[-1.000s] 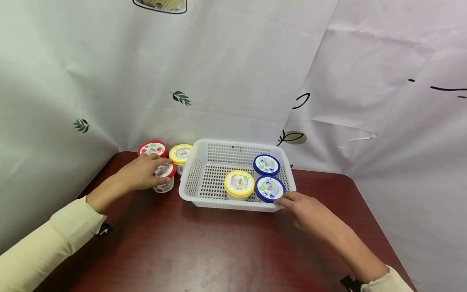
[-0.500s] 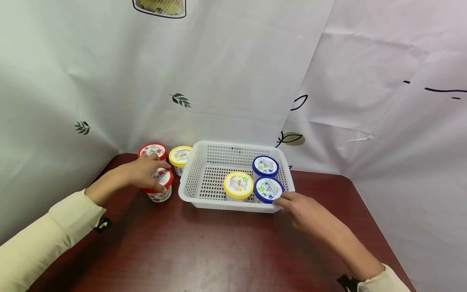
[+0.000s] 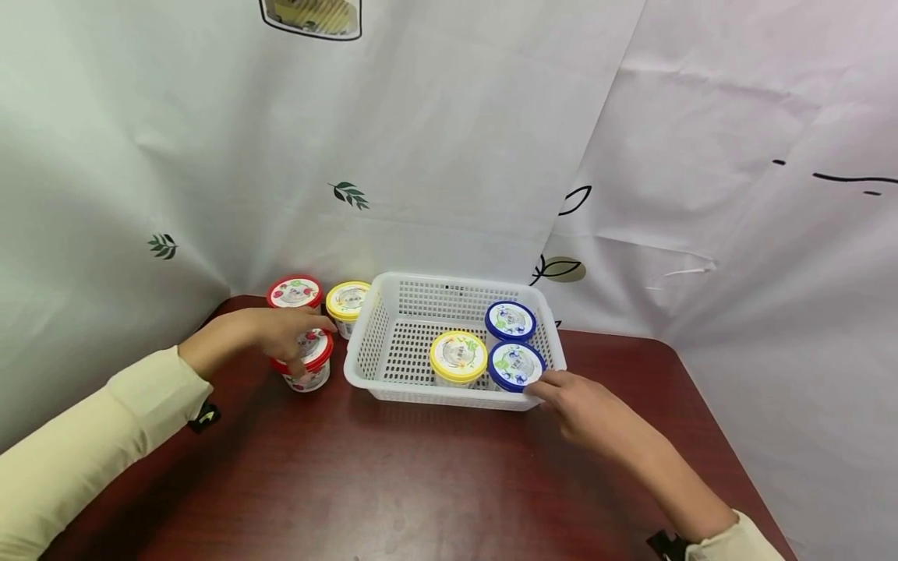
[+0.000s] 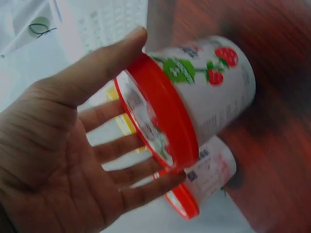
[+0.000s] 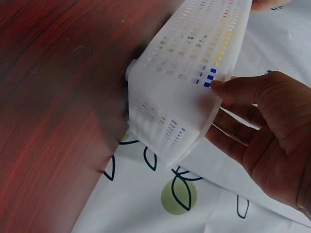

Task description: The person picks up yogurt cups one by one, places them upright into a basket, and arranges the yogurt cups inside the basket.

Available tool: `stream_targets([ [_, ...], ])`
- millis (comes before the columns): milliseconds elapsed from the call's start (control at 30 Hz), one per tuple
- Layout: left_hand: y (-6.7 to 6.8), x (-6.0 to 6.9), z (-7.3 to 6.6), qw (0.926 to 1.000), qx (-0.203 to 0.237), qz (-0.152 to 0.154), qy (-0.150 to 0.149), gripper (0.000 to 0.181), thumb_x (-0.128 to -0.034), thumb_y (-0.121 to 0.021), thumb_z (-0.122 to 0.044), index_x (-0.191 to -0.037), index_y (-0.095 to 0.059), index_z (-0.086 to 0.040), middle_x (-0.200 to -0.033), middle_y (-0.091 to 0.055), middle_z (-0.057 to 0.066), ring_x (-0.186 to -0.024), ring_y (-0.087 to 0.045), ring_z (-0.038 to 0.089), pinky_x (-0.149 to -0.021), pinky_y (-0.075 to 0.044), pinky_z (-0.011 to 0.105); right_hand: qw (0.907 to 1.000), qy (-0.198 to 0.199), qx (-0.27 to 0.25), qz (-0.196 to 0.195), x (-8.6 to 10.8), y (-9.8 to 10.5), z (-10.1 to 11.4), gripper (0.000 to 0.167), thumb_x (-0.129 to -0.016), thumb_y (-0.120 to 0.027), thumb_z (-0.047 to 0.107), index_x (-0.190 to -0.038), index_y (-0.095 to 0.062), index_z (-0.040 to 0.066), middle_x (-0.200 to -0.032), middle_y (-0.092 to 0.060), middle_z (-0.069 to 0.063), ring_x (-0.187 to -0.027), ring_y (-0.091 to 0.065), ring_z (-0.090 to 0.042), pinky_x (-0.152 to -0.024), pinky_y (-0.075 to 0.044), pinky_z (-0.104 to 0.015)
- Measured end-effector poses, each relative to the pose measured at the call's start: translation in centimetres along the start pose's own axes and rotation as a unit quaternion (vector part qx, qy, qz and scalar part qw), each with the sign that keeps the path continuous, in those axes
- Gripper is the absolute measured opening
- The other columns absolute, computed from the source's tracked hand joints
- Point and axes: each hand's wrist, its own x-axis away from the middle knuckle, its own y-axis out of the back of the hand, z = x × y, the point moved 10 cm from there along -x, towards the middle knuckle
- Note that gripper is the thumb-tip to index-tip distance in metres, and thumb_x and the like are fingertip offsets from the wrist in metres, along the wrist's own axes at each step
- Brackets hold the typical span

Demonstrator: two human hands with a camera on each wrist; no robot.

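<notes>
My left hand (image 3: 286, 335) reaches over the front red-lidded cup (image 4: 214, 80), which has strawberries printed on its white side. Its thumb lies on one edge of the lid and its fingers span to the other, holding the cup at its rim. In the head view this cup stands on the table, its lid partly covered by the hand. With my right hand (image 3: 575, 401) I pinch the front right rim of a white plastic basket (image 5: 170, 92), thumb outside and fingers over the inner side. The basket holds a yellow-lidded cup (image 3: 457, 357) and two blue-lidded cups (image 3: 517, 365).
Behind the held cup stands another red-lidded cup (image 3: 295, 291). A second yellow-lidded cup (image 3: 347, 300) is beside the basket's left end. The dark red table (image 3: 435, 475) ends at a white printed cloth (image 3: 463, 156) along its back and sides.
The front red-lidded cup came a little nearer to me between the first two frames, then stayed put. My left hand's wrist has shifted slightly; the right hand keeps its hold on the basket.
</notes>
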Motion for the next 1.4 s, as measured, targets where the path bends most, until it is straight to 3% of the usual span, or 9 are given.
stream_targets([
  [333, 0.6, 0.7, -0.8, 0.9991, -0.029, 0.027, -0.012, 0.103, -0.0716, -0.106, -0.040, -0.161, -0.060, -0.020, -0.162, -0.057, 0.019, -0.144, -0.051, 0.044, -0.113, -0.057, 0.068, 0.9996, 0.009, 0.010, -0.025, 0.3, 0.0, 0.0, 0.034, -0.091, -0.084, -0.005, -0.118, -0.083, 0.015, -0.110, -0.078, 0.000, -0.096, -0.077, -0.017, -0.085, -0.065, -0.038],
  [567, 1.3, 1.6, -0.6, 0.9992, -0.026, 0.027, 0.011, 0.101, -0.0724, -0.106, -0.042, -0.160, -0.060, -0.023, -0.160, -0.057, 0.020, -0.143, -0.050, 0.047, -0.108, -0.059, 0.067, 0.9984, 0.019, 0.013, -0.051, 0.5, 0.2, 0.3, 0.037, -0.087, -0.084, -0.008, -0.117, -0.083, 0.014, -0.108, -0.078, -0.001, -0.094, -0.076, -0.017, -0.084, -0.065, -0.038],
  [867, 1.8, 2.5, -1.0, 0.9978, -0.016, 0.054, 0.034, 0.104, -0.0709, -0.105, -0.051, -0.160, -0.059, -0.025, -0.155, -0.057, 0.020, -0.141, -0.048, 0.050, -0.098, -0.065, 0.058, 0.9980, 0.012, 0.018, -0.059, 0.7, 0.0, 0.1, 0.038, -0.087, -0.083, -0.009, -0.118, -0.083, 0.014, -0.110, -0.079, -0.001, -0.097, -0.078, -0.018, -0.085, -0.066, -0.039],
  [1133, 2.9, 3.7, -2.3, 0.9982, -0.032, 0.048, 0.018, 0.099, -0.0739, -0.104, -0.051, -0.159, -0.060, -0.024, -0.155, -0.058, 0.018, -0.140, -0.051, 0.046, -0.102, -0.062, 0.057, 0.9983, 0.010, 0.018, -0.054, 0.8, -0.1, 0.0, 0.037, -0.088, -0.084, -0.007, -0.119, -0.084, 0.014, -0.111, -0.079, -0.001, -0.097, -0.078, -0.018, -0.086, -0.065, -0.039],
  [1400, 4.2, 4.7, -3.1, 0.9987, -0.020, 0.033, 0.032, 0.103, -0.0711, -0.105, -0.053, -0.160, -0.059, -0.028, -0.153, -0.057, 0.018, -0.139, -0.052, 0.047, -0.097, -0.065, 0.054, 0.9978, 0.018, 0.016, -0.062, 0.8, 0.1, 0.0, 0.039, -0.088, -0.082, -0.009, -0.120, -0.084, 0.013, -0.110, -0.080, -0.002, -0.096, -0.077, -0.018, -0.084, -0.065, -0.039],
])
